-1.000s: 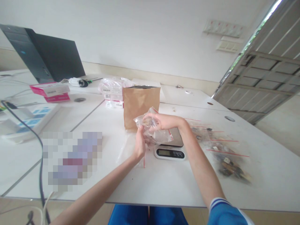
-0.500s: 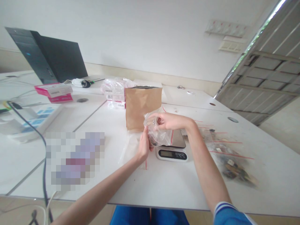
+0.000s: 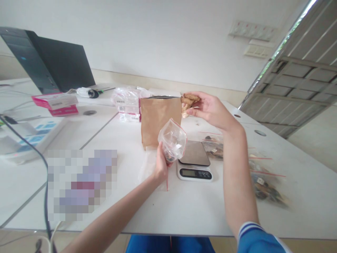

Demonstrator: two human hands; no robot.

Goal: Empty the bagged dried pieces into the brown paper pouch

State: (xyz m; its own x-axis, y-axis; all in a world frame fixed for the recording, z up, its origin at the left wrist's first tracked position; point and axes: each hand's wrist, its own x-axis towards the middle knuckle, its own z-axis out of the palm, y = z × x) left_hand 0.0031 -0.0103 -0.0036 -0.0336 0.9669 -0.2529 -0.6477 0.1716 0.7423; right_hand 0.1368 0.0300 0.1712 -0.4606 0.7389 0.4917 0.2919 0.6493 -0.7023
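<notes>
My left hand (image 3: 162,165) grips the lower end of a clear zip bag (image 3: 172,140), which stands upright with a small dark bit at its bottom. My right hand (image 3: 207,109) is raised beside the top corner of a brown kraft paper bag (image 3: 160,121). Its fingers pinch a few knobbly tan pieces, perhaps dried root (image 3: 187,103). A digital kitchen scale (image 3: 195,161) sits just right of my left hand, and neither hand touches it.
Several zip bags of mixed dark pieces (image 3: 265,186) lie on the white table (image 3: 184,211) right of the scale. Plastic-wrapped packs (image 3: 126,103) stand behind the paper bag. Pink boxes (image 3: 55,103), a black computer case (image 3: 60,63) and a dark cable (image 3: 34,151) lie to the left.
My right hand has left the zip bag and risen toward the far side, now holding tan pieces. The zip bag stays in my left hand, more upright.
</notes>
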